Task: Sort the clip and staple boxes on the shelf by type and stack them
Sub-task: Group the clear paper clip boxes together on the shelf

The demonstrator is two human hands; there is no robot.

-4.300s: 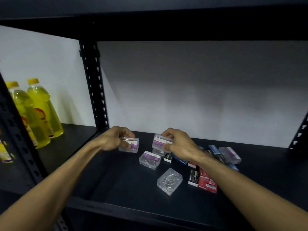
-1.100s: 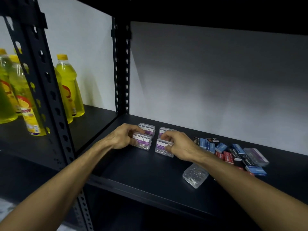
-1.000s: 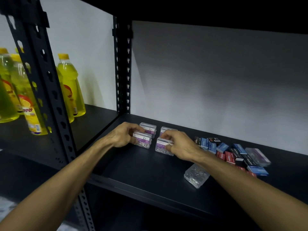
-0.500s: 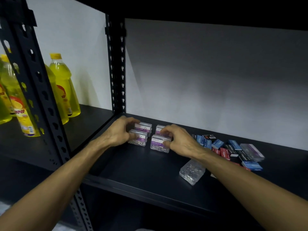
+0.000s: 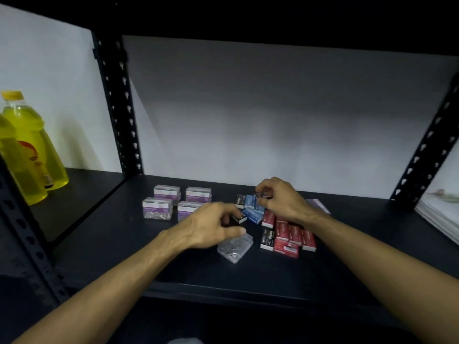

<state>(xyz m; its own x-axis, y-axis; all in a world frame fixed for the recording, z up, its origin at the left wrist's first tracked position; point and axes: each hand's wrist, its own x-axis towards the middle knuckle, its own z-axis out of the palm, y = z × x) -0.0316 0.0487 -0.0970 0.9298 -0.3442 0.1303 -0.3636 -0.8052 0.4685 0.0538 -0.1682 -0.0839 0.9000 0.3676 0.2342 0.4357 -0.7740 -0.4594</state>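
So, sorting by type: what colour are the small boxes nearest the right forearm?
Red small cardboard boxes, head view.

Left hand (image 5: 211,227) covers part of fourth clip box (image 5: 186,209); box labels blurred.

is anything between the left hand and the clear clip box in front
Nothing visible. The left hand holds a small black box directly above the clear clip box, its thumb over the box's rear edge; whether they touch is unclear.

Both bare forearms reach toward frame centre, the left hand (image 5: 211,227) curled low, the right hand (image 5: 280,198) pinching slightly higher.
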